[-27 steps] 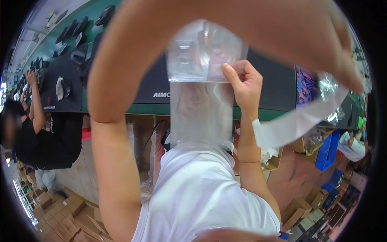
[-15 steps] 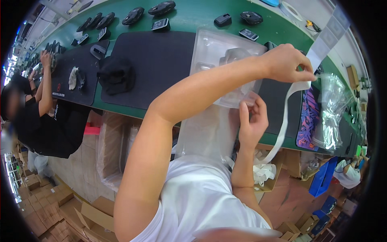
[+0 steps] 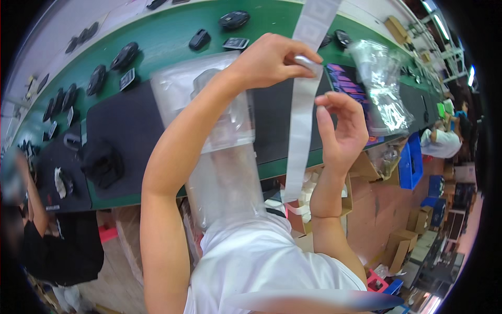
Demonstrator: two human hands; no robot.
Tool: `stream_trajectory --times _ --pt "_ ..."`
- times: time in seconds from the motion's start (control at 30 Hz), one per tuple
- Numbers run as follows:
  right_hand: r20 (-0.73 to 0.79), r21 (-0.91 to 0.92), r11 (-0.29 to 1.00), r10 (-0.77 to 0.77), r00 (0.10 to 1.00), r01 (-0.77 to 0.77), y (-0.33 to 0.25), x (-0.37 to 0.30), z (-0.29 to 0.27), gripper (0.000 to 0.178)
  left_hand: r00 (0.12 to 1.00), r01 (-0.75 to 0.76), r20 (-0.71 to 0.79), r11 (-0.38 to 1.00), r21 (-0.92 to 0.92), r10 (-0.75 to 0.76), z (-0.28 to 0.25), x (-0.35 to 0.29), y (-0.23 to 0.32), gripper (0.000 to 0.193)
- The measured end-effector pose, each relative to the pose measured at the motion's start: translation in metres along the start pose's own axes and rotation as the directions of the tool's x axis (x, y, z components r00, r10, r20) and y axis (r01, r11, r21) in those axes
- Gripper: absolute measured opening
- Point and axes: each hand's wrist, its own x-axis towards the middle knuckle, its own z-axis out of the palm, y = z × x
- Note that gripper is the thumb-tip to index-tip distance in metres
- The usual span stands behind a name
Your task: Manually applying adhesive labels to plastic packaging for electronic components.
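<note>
White strip (image 3: 301,131), likely light, limp and best edge-held, is hanging past the worktop's (image 3: 170,39) near edge, left hand (image 3: 267,60) pinching it, right hand (image 3: 346,133) nearby, grip unclear.

I am facing the tray (image 3: 175,83), with a strip (image 3: 300,125) hanging to its right, devices (image 3: 234,20) sitting behind it and bags (image 3: 384,91) lying farther right.

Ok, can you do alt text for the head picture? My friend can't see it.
A person's left hand pinches a long pale strip, the right hand curled beside it; clear plastic packaging lies beneath the left forearm.
</note>
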Motion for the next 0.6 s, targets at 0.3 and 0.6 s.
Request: stream_trajectory --times 0.3,0.6 --pt "0.045 -0.304 0.952 -0.025 0.999 0.038 0.014 0.051 -0.001 0.016 0.992 0.065 0.105 0.998 -0.02 -0.063 -0.002 0.002 -0.001 0.024" --pt "0.025 -0.356 0.931 -0.082 0.996 0.085 0.017 0.047 -0.001 0.015 0.988 0.056 0.148 0.995 -0.079 -0.044 -0.003 -0.001 0.0 0.028"
